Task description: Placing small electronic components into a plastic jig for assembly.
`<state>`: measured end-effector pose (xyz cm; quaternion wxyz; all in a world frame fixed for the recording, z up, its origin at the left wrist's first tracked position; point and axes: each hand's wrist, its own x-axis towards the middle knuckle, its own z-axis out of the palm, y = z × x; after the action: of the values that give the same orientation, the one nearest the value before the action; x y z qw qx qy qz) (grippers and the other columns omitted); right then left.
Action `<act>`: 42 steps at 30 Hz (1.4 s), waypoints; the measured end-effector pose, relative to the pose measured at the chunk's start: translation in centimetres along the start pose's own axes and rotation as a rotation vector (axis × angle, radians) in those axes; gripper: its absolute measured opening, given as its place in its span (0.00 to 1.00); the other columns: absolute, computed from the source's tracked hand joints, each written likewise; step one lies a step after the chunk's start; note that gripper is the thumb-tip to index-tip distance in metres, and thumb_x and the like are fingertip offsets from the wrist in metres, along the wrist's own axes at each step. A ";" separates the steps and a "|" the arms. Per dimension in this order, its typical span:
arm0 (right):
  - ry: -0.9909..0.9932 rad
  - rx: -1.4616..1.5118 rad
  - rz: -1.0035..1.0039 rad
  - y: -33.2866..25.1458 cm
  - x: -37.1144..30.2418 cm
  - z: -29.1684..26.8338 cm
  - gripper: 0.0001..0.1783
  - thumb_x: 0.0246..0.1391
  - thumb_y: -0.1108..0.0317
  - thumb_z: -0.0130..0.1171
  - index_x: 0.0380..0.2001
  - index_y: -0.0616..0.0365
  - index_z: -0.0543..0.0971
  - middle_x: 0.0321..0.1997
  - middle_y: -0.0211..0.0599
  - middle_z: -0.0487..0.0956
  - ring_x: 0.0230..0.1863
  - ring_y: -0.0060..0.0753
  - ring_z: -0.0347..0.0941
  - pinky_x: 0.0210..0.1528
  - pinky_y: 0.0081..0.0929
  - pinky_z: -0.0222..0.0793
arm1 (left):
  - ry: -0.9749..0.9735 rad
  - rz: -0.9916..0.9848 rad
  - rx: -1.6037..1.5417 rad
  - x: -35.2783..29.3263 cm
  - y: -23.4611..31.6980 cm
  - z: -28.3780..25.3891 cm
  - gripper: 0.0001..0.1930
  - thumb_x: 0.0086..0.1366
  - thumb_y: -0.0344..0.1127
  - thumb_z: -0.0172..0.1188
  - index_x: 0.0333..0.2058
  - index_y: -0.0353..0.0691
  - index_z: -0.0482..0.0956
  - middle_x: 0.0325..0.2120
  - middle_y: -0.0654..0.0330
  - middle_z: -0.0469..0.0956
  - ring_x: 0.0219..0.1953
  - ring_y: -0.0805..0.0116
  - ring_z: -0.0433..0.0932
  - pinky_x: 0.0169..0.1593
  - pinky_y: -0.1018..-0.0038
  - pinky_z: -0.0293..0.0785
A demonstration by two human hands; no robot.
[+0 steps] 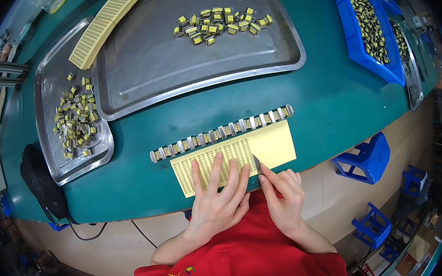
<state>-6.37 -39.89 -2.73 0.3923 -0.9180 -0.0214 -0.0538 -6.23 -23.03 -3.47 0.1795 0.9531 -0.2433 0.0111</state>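
A pale yellow sheet of printed labels [279, 145] lies at the table's near edge, its right part bare of labels. My left hand [218, 195] presses flat on the printed part with its fingers spread. My right hand [285, 196] pinches a thin, dark, pointed blade-like tool [256, 164]; its tip is at the sheet, by the border between labels and bare backing. Whether it is a knife or tweezers I cannot tell. Just beyond the sheet, a long row of small metal-clad transformers [221, 133] stands side by side, slanting up to the right.
A large metal tray [184, 77] holds loose yellow-topped transformers [209, 26]. Another metal tray [60, 174] at left holds more, with a stack of yellow label sheets [104, 25] across the trays' rims. Blue bins [362, 58] stand far right, a black pouch [41, 182] far left.
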 end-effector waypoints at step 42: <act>0.034 -0.029 -0.110 0.8 -0.2 0.3 0.16 0.50 0.76 0.65 0.45 0.58 0.83 0.22 0.26 0.67 0.25 0.28 0.63 0.32 0.28 0.55 | 0.023 -0.006 0.009 0.1 0.1 0.1 0.30 0.56 0.43 0.60 0.57 0.41 0.73 0.56 0.52 0.68 0.65 0.42 0.60 0.62 0.29 0.47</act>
<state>-6.50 -40.26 -3.51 0.3756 -0.9200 -0.0643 -0.0914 -6.15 -23.17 -3.55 0.1781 0.9544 -0.2386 0.0225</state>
